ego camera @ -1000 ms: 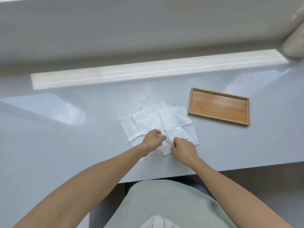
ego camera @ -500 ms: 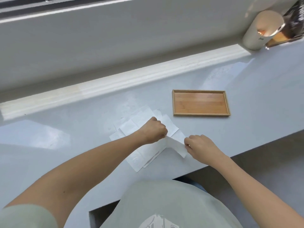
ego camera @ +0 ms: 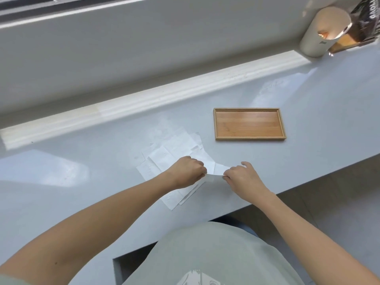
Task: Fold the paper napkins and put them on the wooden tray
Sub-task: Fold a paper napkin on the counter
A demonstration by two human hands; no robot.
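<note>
Head view: napkins (ego camera: 174, 153) on grey counter (ego camera: 82, 171); wooden tray (ego camera: 248, 124) beside.

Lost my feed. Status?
Left hand and right hand pinching one white paper napkin. Rectangular wooden tray bare. Nothing in the way.

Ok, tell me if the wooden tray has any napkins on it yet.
Empty. The wooden tray shows only bare wood inside its rim; the paper napkins lie beside it on the counter, one pinched between left hand and right hand.
</note>
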